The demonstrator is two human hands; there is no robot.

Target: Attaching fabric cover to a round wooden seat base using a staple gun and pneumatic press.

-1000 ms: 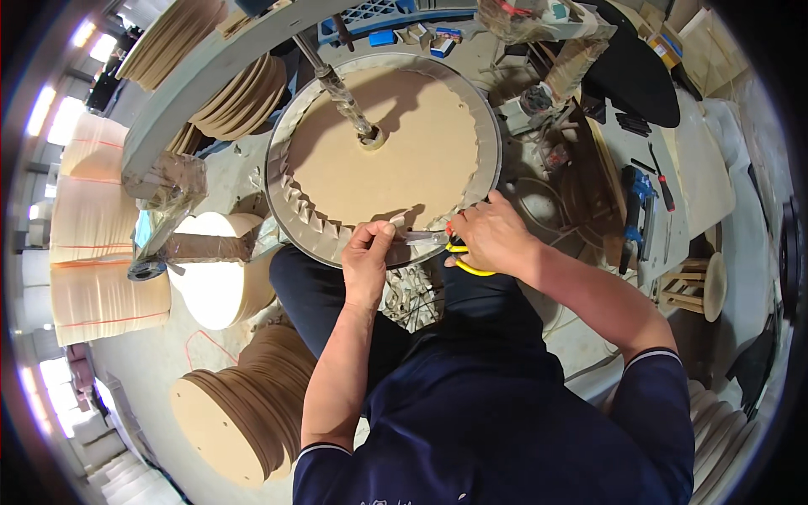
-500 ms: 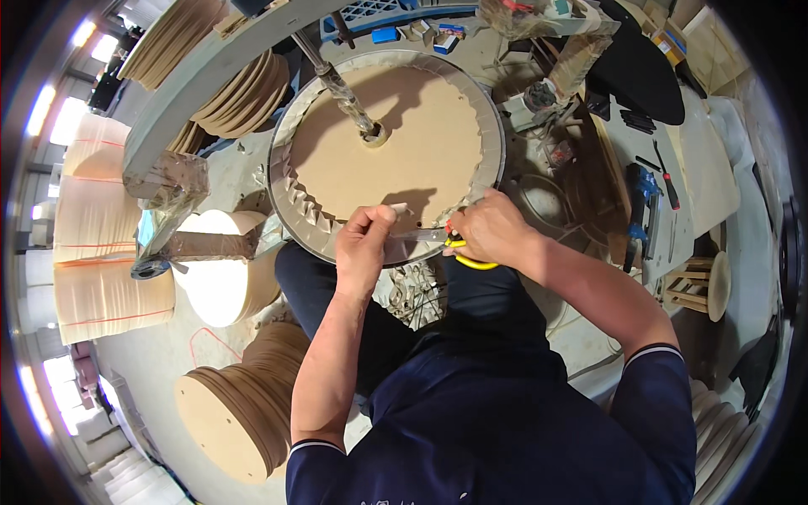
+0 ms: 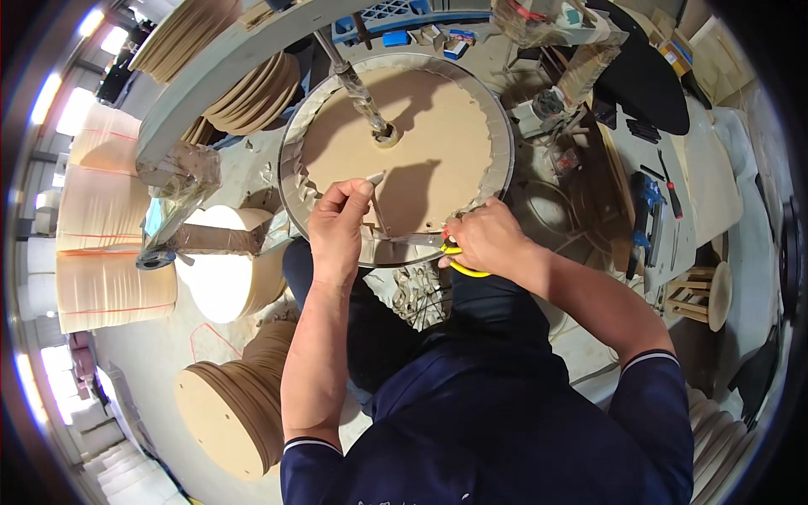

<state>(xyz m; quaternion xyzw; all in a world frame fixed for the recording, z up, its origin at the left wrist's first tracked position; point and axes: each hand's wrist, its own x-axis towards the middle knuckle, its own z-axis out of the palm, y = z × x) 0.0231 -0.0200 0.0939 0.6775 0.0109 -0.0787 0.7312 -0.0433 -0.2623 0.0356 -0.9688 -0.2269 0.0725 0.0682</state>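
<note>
At disc rim (image 3: 290, 168): left hand (image 3: 337, 227) fingers pinching strip (image 3: 376, 178); right hand (image 3: 484, 240) fingers clamped on yellow-handled cutter (image 3: 459, 265)

One round board (image 3: 421, 143), two hands (image 3: 338, 227)

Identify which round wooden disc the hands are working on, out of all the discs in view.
The flat disc clamped on the stand, with a metal band around its rim. Left hand and right hand touch its near edge; the others sit stacked aside.
</note>
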